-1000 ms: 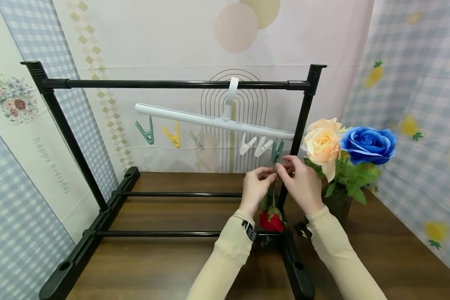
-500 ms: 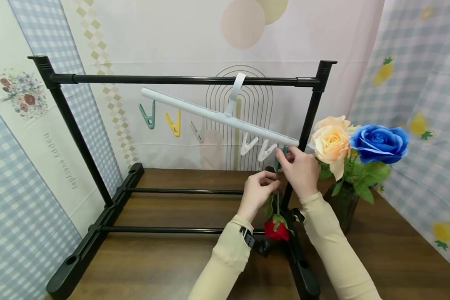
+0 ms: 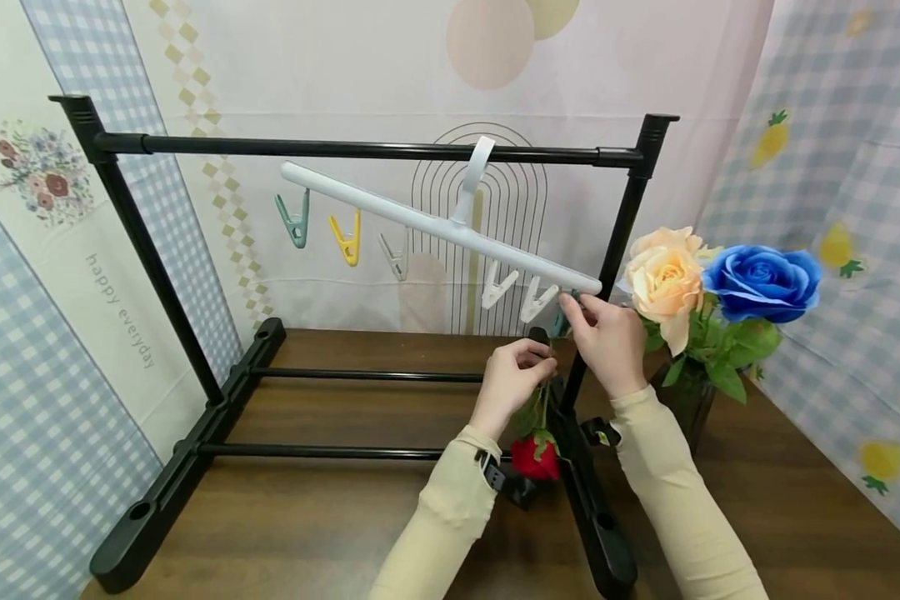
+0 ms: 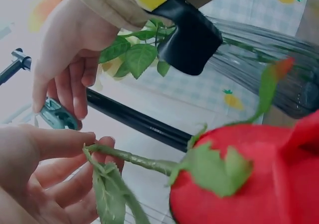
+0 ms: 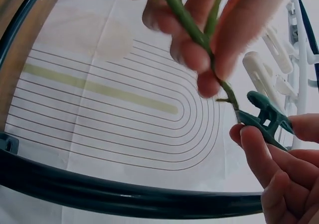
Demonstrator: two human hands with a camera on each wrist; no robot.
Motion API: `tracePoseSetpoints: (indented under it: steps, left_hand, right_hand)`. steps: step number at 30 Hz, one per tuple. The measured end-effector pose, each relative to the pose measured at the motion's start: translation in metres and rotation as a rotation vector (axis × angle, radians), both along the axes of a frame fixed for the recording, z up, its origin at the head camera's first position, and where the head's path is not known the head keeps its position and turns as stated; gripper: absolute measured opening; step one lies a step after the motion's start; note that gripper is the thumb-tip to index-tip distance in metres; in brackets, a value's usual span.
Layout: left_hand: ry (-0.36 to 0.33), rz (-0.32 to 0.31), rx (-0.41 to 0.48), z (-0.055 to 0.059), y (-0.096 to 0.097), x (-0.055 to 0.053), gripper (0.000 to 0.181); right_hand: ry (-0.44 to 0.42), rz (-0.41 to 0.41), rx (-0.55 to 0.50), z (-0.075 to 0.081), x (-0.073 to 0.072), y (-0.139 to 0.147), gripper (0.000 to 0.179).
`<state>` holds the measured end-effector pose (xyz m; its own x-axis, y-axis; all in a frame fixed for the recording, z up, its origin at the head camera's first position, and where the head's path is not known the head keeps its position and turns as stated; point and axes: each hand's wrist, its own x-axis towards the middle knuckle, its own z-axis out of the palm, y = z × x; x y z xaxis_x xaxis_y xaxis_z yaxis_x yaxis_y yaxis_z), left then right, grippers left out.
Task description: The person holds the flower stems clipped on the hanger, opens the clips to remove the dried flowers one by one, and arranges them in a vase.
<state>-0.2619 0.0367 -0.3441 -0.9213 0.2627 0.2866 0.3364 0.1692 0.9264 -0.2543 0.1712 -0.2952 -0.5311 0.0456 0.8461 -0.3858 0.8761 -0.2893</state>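
Note:
A red rose (image 3: 534,457) hangs head down below my left hand (image 3: 508,379), which pinches its green stem (image 5: 189,22) between thumb and fingers. My right hand (image 3: 611,342) grips a dark green clip (image 5: 266,115) under the low right end of the white hanger (image 3: 427,223). In the right wrist view, the tip of the stem meets the clip beside my right fingertip; whether it lies between the clip's jaws I cannot tell. The hanger hooks over the black rack's top bar (image 3: 330,148) and tilts down to the right.
More clips hang along the hanger: a green clip (image 3: 294,223), a yellow clip (image 3: 347,240), a grey clip (image 3: 394,255) and white clips. Close to the right arm stands a dark vase (image 3: 686,408) with a peach rose (image 3: 663,283) and a blue rose (image 3: 761,282).
My right hand has risen from beside the left hand to the green clip and now grips it. The hanger's right end has dipped, its left end risen. My left hand keeps hold of the stem.

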Motion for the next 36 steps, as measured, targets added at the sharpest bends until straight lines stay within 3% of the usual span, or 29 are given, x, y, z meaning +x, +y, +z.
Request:
tracePoseSetpoints:
  steps: [7,16,22,27,29,31,34,36]
  left_hand:
    - [0.003,0.021,-0.137,-0.002,-0.012,0.001,0.012]
    - [-0.040,0.001,-0.201,-0.003,-0.022,0.004,0.012]
    - [-0.013,-0.003,-0.228,0.000,-0.029,0.005,0.013]
    - [0.032,-0.016,-0.298,0.001,-0.032,0.006,0.009]
    - [0.044,-0.025,-0.328,0.001,-0.031,0.005,0.009]
    - [0.051,-0.035,-0.364,0.002,-0.031,0.006,0.010]
    - [0.090,-0.056,-0.421,0.002,-0.031,0.009,0.011]
    - [0.123,-0.079,-0.451,0.002,-0.030,0.013,0.010]
  right_hand:
    - [-0.036,0.004,-0.045,-0.003,0.000,-0.001,0.038]
    - [-0.112,-0.024,-0.125,-0.004,0.004,-0.004,0.040]
    - [-0.246,-0.032,-0.093,-0.006,0.019,0.000,0.040]
    - [-0.324,-0.035,0.026,-0.015,0.041,0.010,0.038]
    - [-0.269,0.011,0.079,-0.022,0.047,0.016,0.029]
    - [-0.141,0.094,0.156,-0.027,0.051,0.018,0.019]
    - [0.090,0.256,0.340,-0.035,0.050,0.016,0.018]
    - [0.195,0.338,0.474,-0.041,0.046,0.015,0.021]
